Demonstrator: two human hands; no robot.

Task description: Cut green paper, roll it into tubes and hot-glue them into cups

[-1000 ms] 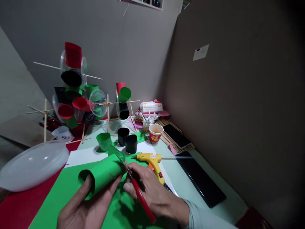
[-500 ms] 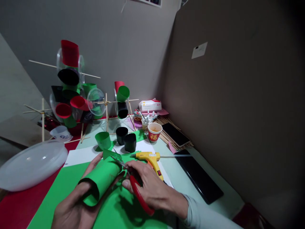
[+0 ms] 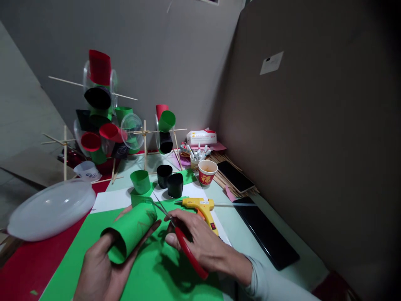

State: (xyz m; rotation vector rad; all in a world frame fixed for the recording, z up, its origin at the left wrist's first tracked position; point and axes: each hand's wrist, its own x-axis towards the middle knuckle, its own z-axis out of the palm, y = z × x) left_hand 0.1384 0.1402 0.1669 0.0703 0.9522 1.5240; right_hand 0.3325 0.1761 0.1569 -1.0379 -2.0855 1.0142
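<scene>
My left hand (image 3: pixel 103 267) grips a rolled tube of green paper (image 3: pixel 131 230), thumb on top and fingers beneath. My right hand (image 3: pixel 200 246) holds red-handled scissors (image 3: pixel 184 246); their blades (image 3: pixel 161 207) reach up to the far end of the tube. Both hands work above a flat green paper sheet (image 3: pixel 156 276) that lies on the table in front of me.
A yellow glue gun (image 3: pixel 200 207) lies just beyond my right hand. A green paper cup (image 3: pixel 140 181), two black ones (image 3: pixel 171 180), a red-printed cup (image 3: pixel 207 172), a phone (image 3: pixel 234 175), a black slab (image 3: pixel 266 234), a clear lid (image 3: pixel 52 209) and a stick-and-cup structure (image 3: pixel 106 121) surround them.
The small green flap that stuck up at the tube's far end is gone. The tube and both hands have stayed in nearly the same place.
</scene>
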